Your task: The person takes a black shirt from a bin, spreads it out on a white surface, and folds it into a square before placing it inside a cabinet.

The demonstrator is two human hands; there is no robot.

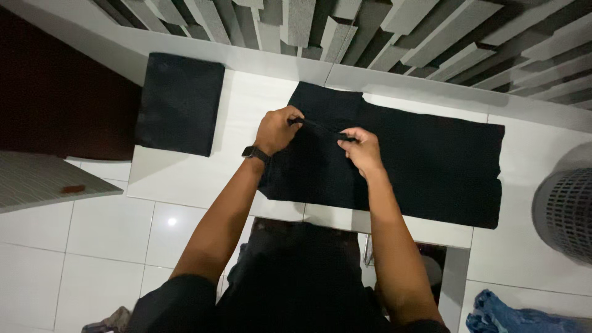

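White floor tiles (105,228) fill the lower left of the view, and behind the work surface stands a wall of grey acoustic foam blocks (382,31). On these tiles stands a white table (246,98), which runs from the left middle to the right edge.

On the table lies a large black garment (431,160), spread flat. It covers most of the right half of the tabletop, and its near edge reaches close to the front edge of the table. At the left end of the table rests a folded black cloth (179,102), a neat rectangle, well apart from the spread garment. Its left and front edges seem to pass a little over the table edge.

At the right border a round grey basket (564,213) with a perforated wall stands on the floor. Near the bottom right corner lies a piece of blue denim fabric (512,317), crumpled. On the far left there is a grey ribbed mat (43,179) with a small brown object (73,189) on it; what it is I cannot tell.

Both hands work at the upper left part of the garment. The left hand (277,129), with a dark wristwatch (255,153) on the wrist, has its fingers closed around a fold of the black fabric. The right hand (362,148) pinches the same fold, just beside. Between the two hands this strip of fabric is lifted a little and stretched.
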